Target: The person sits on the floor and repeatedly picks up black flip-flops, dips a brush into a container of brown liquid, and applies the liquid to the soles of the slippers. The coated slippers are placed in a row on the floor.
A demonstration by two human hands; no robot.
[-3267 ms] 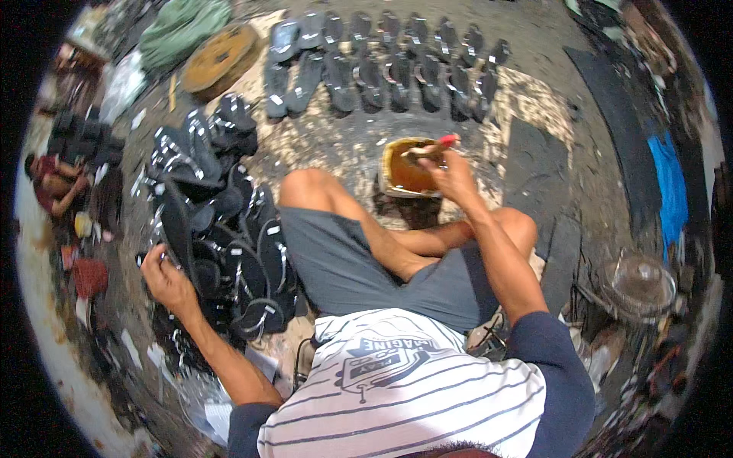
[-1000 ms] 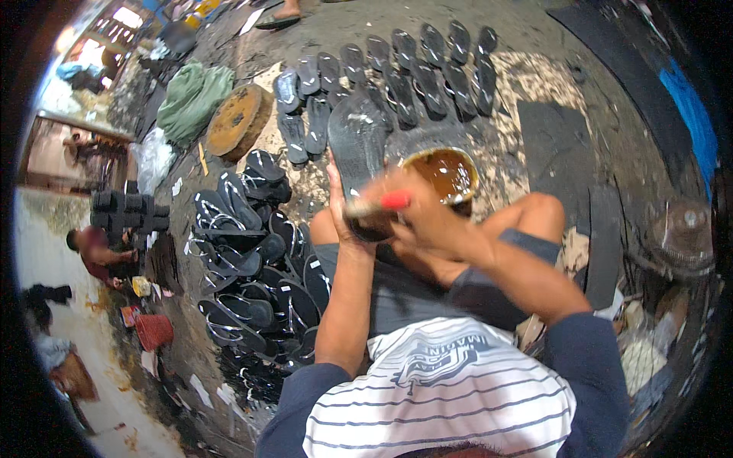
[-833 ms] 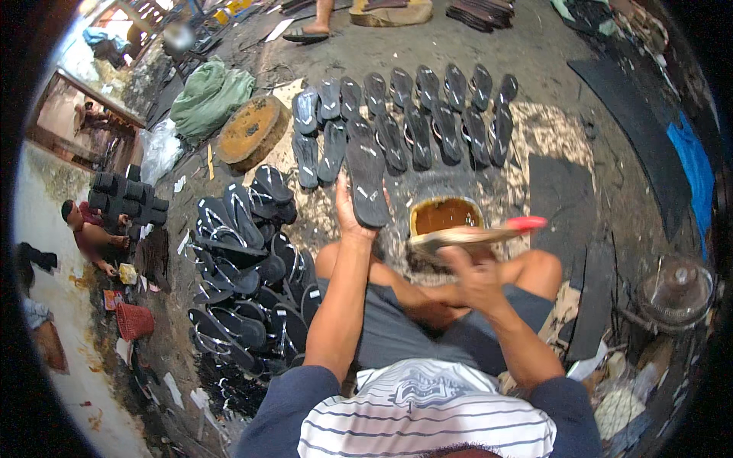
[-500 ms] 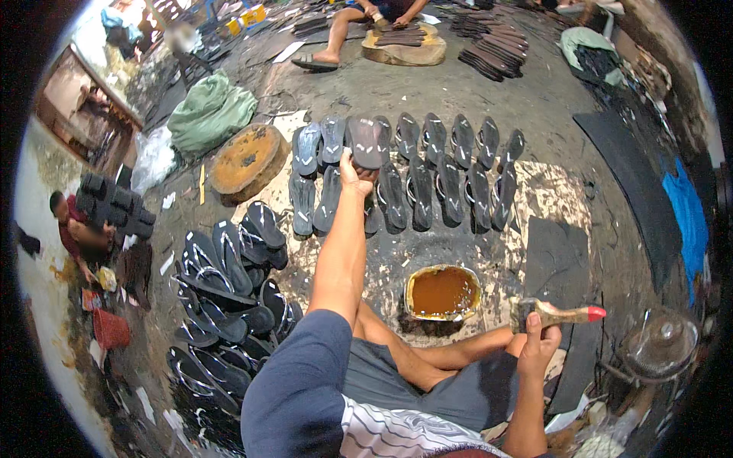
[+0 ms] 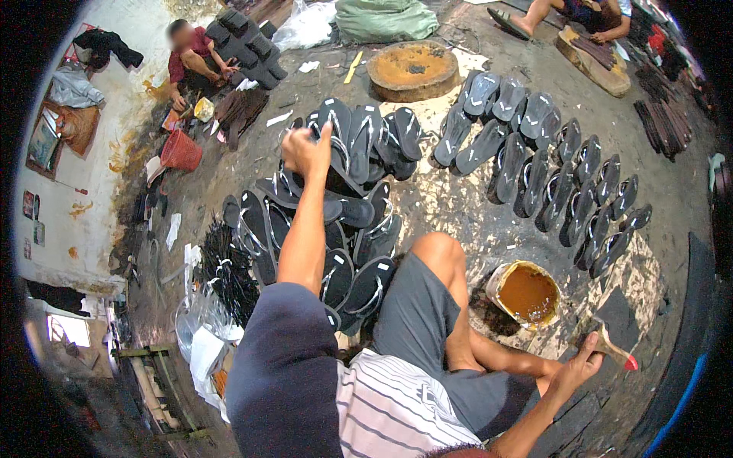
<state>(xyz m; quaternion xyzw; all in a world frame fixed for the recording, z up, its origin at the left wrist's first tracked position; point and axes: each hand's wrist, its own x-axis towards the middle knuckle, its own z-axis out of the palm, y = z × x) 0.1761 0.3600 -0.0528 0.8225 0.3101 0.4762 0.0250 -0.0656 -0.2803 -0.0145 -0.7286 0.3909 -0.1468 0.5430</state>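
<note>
My left hand [image 5: 307, 155] is over a heap of black flip-flops [image 5: 359, 210] with pale-marked straps. Its thumb stands apart from half-curled fingers, and I make out nothing in its grasp. To the right, my right hand [image 5: 582, 366] grips a paintbrush [image 5: 613, 349] by its wooden, red-tipped handle; the bristle end is partly hidden by the hand. Between my knee and that hand stands a tub [image 5: 561, 294] of amber-brown liquid. Beyond it, black flip-flops and soles [image 5: 534, 179] lie in slanting rows on a blotched board.
A round wooden block [image 5: 412, 76] lies beyond the heap, with a green sack [image 5: 385, 21] behind. One person [image 5: 197, 61] squats at the upper left near a red basket [image 5: 182, 151]. Another person's hand [image 5: 603, 35] rests by a wooden block at the upper right. Dark sheets lie right.
My left hand has left the row of flip-flops and moved left over the heap. The view has turned left. My right hand still holds the paintbrush, its handle now pointing downward right.
</note>
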